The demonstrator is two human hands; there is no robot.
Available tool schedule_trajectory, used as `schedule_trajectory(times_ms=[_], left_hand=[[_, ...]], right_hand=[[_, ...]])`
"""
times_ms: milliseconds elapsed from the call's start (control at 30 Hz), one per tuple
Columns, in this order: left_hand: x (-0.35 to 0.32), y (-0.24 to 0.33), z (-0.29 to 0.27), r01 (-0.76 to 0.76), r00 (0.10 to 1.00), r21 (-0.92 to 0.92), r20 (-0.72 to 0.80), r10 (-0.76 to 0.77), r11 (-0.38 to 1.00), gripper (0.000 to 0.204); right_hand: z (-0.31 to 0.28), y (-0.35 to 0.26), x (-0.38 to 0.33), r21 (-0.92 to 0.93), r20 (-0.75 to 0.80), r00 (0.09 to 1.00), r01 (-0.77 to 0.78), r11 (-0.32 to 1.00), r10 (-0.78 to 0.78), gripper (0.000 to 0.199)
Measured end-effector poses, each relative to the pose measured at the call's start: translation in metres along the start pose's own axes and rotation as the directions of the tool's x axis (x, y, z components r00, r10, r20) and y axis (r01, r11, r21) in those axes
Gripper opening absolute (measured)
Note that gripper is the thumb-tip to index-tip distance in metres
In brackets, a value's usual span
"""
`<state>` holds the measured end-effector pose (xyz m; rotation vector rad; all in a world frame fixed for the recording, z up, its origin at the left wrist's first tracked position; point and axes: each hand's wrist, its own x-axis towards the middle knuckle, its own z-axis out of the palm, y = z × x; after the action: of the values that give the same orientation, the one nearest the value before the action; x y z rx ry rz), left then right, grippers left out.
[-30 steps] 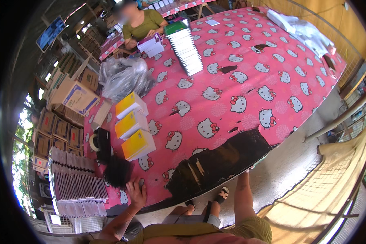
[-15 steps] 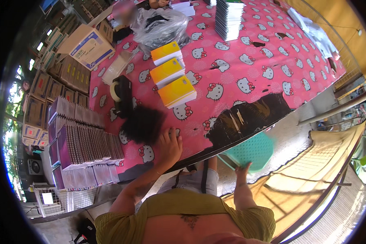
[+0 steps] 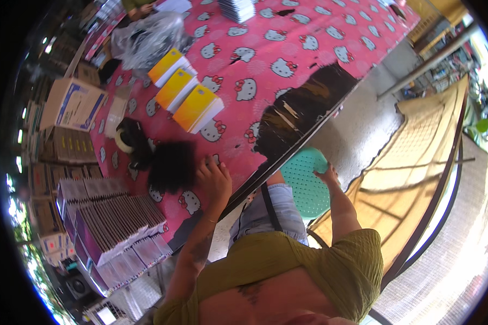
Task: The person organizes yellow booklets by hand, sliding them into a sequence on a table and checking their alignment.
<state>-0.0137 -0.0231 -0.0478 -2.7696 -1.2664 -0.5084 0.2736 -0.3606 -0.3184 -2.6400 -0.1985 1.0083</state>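
The green stool [image 3: 305,184], out of sight a second ago, has been brought beside the person's legs. At left, blue printing (too blurred to be read) is borne by a carton [image 3: 77,105]. Next, yellow-covered books [image 3: 200,105] are lined up. The left hand [image 3: 215,181] is laid half-open on the pink tablecloth [image 3: 241,165], nothing visibly held. The stool's rim is gripped by the right hand [image 3: 327,174], fingers curled; that hand is thus occupied.

Left grip [image 3: 214,177] prone, right grip [image 3: 328,175] curled
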Motion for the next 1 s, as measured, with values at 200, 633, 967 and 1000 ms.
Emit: schedule_trajectory(times_ms=[200,633,967,1000], left_hand=[[-0.013,-0.005,-0.002,0.021,1.000,0.069,-0.010,-0.021,0.997,0.042],[-0.020,-0.019,0.016,-0.006,1.000,0.122,0.007,0.005,0.993,0.043],[-0.015,-0.022,0.008,-0.050,0.999,0.035,-0.003,0.050,0.998,0.047],[-0.020,-0.025,0.008,-0.056,0.998,0.025,0.005,0.056,0.998,0.048]], right_hand=[[0.012,-0.028,-0.024,-0.022,0.082,0.995,-0.057,0.998,0.059,0.110],[0.012,-0.014,-0.019,0.030,0.059,0.998,0.029,0.999,-0.031,0.110],[0.020,0.021,-0.030,0.062,-0.093,0.993,0.080,0.995,-0.074,0.105],[0.024,0.018,-0.035,0.018,-0.124,0.990,0.073,0.997,-0.070,0.101]])
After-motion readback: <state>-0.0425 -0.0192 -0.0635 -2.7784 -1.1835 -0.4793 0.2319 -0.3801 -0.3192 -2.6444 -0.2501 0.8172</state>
